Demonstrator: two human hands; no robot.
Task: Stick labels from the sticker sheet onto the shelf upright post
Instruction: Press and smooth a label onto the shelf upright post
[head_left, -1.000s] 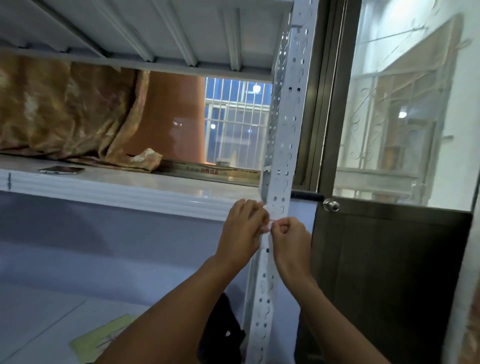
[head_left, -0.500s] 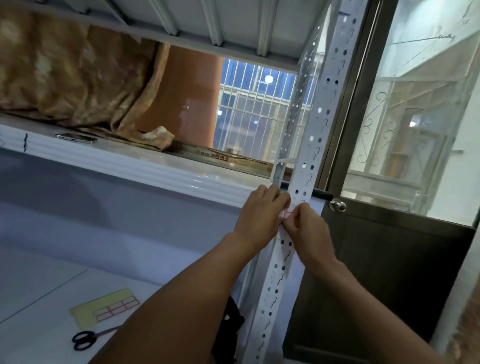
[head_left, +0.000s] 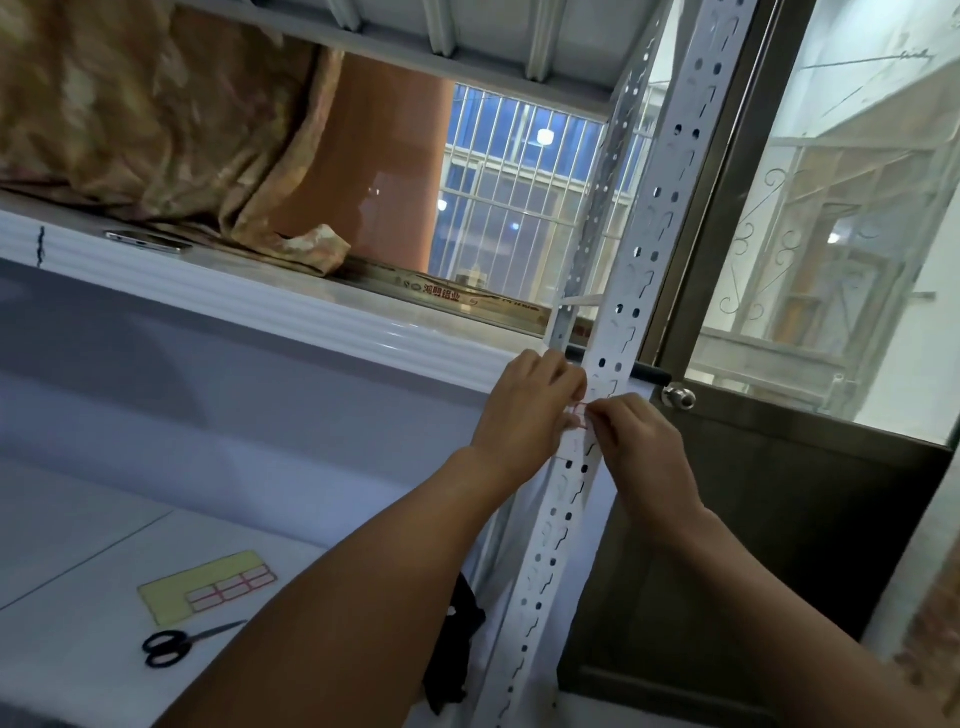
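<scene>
One pair of scissors (head_left: 179, 646) and one yellow sheet (head_left: 205, 586) with six red-edged labels are seen lying on the lower shelf (head_left: 78, 597). Higher up, one label (head_left: 581, 415) is pinched between the left hand (head_left: 524, 410) and right hand (head_left: 641, 447) against the white post (head_left: 654, 249). Beyond, one phone (head_left: 148, 242) is seen; the printing on a box (head_left: 467, 299) cannot be read.

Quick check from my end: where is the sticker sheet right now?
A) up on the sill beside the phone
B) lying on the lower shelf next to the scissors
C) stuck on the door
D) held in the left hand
B: the sticker sheet lies flat on the lower shelf just above the scissors, while the left hand and right hand are both at the upright post.
</scene>
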